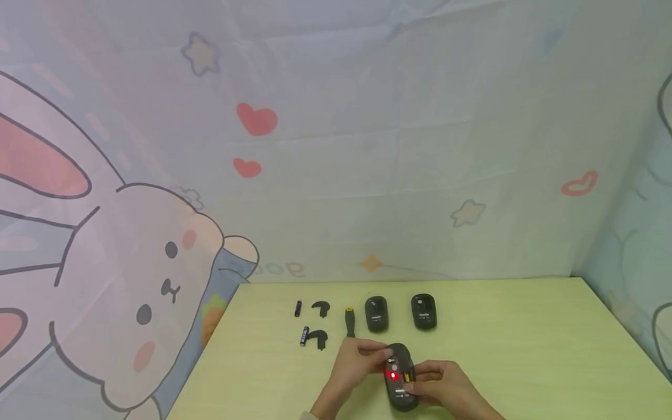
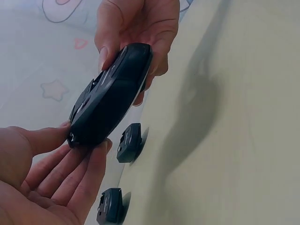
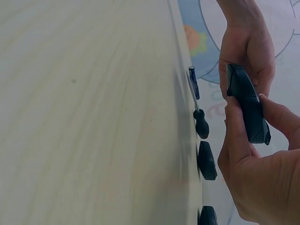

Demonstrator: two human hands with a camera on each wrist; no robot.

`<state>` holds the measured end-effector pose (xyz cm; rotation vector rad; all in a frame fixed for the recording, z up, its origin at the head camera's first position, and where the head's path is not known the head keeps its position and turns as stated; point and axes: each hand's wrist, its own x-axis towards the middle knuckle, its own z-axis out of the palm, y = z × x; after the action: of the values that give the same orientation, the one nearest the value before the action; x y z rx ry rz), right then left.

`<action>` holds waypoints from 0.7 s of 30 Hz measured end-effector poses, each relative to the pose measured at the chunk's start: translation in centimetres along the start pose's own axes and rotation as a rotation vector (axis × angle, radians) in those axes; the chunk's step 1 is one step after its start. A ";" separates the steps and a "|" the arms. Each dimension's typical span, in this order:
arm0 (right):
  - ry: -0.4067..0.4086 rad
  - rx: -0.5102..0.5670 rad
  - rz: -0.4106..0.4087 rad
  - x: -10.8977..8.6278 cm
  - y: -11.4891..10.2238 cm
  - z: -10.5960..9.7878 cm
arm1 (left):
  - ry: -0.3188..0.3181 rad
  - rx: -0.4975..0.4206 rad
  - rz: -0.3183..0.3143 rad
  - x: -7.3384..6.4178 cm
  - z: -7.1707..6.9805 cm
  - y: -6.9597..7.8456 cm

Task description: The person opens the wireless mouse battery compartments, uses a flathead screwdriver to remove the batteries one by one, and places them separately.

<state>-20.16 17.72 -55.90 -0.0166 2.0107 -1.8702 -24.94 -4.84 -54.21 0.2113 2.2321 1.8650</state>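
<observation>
Both hands hold a black computer mouse [image 1: 396, 368] above the table, its underside turned up toward the head camera. A red light glows on that underside, and a yellow-and-black battery [image 1: 407, 377] shows in the opening along its right side. With thumb and fingers, my left hand [image 1: 356, 363] pinches the far end of the mouse. My right hand [image 1: 446, 385] grips its near right side, thumb on the underside by the battery. In the left wrist view a thin dark cover piece [image 2: 83, 99] stands up from the mouse's edge.
Farther back lie two other black mice [image 1: 376, 314] [image 1: 424, 311], undersides up. Left of them are a screwdriver [image 1: 350, 322] with a dark handle, two hook-shaped black covers [image 1: 321, 308] [image 1: 318, 338] and two batteries [image 1: 298, 308] [image 1: 304, 336]. A printed cloth [image 1: 367, 146] hangs behind the table.
</observation>
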 end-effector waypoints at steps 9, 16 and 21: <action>-0.015 -0.015 0.021 0.0 -0.2 0.6 | 0.038 -0.111 0.046 -0.1 -2.0 1.3; -0.034 -0.029 0.031 -0.1 -0.3 0.9 | 0.031 -0.183 0.047 -0.1 -4.1 2.1; -0.038 -0.034 0.030 -0.2 -0.3 1.0 | 0.016 -0.174 0.035 -0.5 -5.7 2.2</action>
<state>-19.82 16.80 -55.58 -0.0307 2.0063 -1.8045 -26.05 -9.95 -51.08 0.2078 2.0741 2.0721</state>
